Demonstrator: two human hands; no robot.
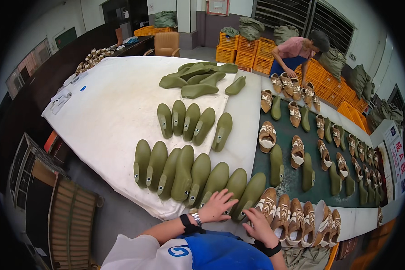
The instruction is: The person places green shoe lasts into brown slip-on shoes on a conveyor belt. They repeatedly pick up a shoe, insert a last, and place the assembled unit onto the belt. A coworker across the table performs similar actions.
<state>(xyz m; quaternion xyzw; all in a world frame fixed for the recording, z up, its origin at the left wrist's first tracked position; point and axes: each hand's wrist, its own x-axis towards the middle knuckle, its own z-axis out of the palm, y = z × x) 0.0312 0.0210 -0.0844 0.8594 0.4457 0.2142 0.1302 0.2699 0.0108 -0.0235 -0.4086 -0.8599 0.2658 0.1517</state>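
Left hand point(217, 206) spread, palm down over near-row lasts point(183, 173); contact unclear. Right hand point(261, 227) half-curled at near end of rightmost last point(252, 193); can't tell if gripping. Row set side by side, socket ends toward person, probably for easy reach. Lasts olive, smooth, foot-shaped, likely plastic. Shoes point(297, 219) alongside: brown, suede-looking, pale stripes. White cloth point(103, 103) under row's left part, likely padding.
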